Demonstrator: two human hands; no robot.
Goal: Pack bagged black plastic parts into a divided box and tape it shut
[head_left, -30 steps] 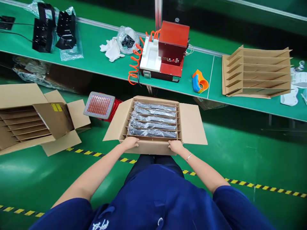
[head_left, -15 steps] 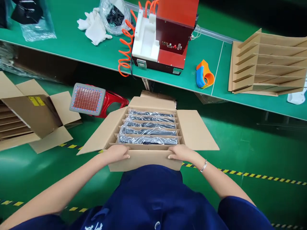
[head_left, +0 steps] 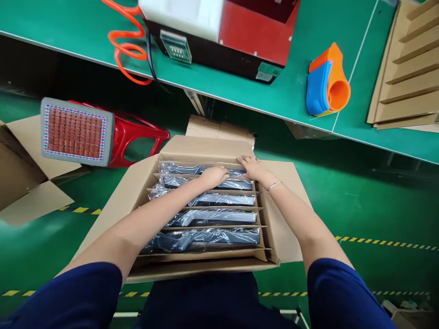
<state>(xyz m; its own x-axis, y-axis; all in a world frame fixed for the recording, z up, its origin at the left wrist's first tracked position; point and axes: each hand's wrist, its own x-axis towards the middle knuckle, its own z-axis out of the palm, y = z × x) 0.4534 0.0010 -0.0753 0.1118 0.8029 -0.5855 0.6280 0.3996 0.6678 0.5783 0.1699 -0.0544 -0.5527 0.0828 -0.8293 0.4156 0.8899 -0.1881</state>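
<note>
Both hands (head_left: 236,172), fingers flat, touching bagged parts (head_left: 206,171)

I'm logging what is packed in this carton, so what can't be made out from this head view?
- Dark items in crinkled clear bags: the glare hides their shape.
- Farthest slot of the open brown cardboard carton: left hand and right hand cover it; grip unclear.
- Red and white machine on the green bench: cut off by the top edge.

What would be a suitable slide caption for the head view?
Both hands, left and right, rest on bagged parts in a divided cardboard box.
</note>
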